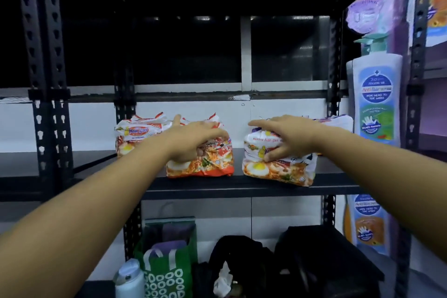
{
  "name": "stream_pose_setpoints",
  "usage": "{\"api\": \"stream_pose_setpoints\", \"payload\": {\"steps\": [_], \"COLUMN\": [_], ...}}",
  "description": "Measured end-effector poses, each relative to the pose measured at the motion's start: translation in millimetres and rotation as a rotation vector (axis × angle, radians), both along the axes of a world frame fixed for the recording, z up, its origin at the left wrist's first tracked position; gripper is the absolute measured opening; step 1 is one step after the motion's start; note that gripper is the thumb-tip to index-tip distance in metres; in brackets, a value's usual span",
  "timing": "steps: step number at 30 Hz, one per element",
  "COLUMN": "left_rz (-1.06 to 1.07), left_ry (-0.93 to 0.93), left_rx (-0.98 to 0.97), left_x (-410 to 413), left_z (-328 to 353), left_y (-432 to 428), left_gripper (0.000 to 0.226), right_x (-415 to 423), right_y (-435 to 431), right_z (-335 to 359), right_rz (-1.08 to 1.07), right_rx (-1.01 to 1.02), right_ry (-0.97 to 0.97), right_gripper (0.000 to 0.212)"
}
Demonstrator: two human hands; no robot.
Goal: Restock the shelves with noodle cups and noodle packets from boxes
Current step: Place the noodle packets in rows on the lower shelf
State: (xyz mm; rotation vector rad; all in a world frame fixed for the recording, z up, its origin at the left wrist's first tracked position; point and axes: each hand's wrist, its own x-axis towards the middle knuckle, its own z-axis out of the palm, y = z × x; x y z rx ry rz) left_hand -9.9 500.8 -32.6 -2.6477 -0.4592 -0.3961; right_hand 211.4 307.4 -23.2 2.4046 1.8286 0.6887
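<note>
The shelf [242, 185] is carrying four noodle packets, with a dark gap opening above them up to the next board. Two are sitting near its front edge. The orange packet [200, 167] is standing left of the shelf's middle. The white packet [278, 170] is standing right of the middle, tilting slightly, with its lower right corner reaching almost to the front lip. A narrow strip of bare shelf is showing between these two.

The left hand [193, 140] is lying over the top of the orange packet, its fingers curling down the front face and gripping it, thumb sticking up behind. The right hand [290, 135] is covering the top of the white packet, pinching it with fingers spread across the top and the thumb pressing on the front.

A rear left packet [135, 133] is sitting toward the shelf's back, just beside the orange one, with bare board stretching on toward the left post [46, 104]. A rear right packet [338, 121] is showing behind the right wrist. A tall pump bottle [377, 104] is closing off the shelf's right end.
</note>
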Motion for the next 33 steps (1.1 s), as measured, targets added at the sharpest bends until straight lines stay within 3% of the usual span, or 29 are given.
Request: {"api": "stream_pose_setpoints", "payload": {"steps": [4,6,10,16,23,33], "left_rz": [0.026,0.030,0.078,0.114,0.165,0.222], "left_ry": [-0.088,-0.200,-0.484,-0.621,-0.580,-0.466], "left_rx": [-0.002,-0.076,-0.132,-0.249,-0.150,-0.207], "left_x": [-2,-5,0,24,47,83], "left_z": [-10,-16,-42,-68,-72,-61], "left_y": [2,-1,-8,-5,15,58], "left_gripper": [0.108,0.109,0.080,0.073,0.081,0.086], "right_x": [-17,-30,-53,-45,-8,52], "right_y": [-9,-15,-15,11,35,72], "right_z": [-10,-24,-64,-86,-75,-76], "right_rz": [-0.125,-0.224,-0.283,-0.328,-0.249,-0.241], "right_rx": [0.136,0.196,0.334,0.421,0.392,0.320], "right_ry": [-0.372,-0.429,-0.347,-0.102,0.045,0.131], "right_gripper": [0.098,0.088,0.077,0.073,0.079,0.084]}}
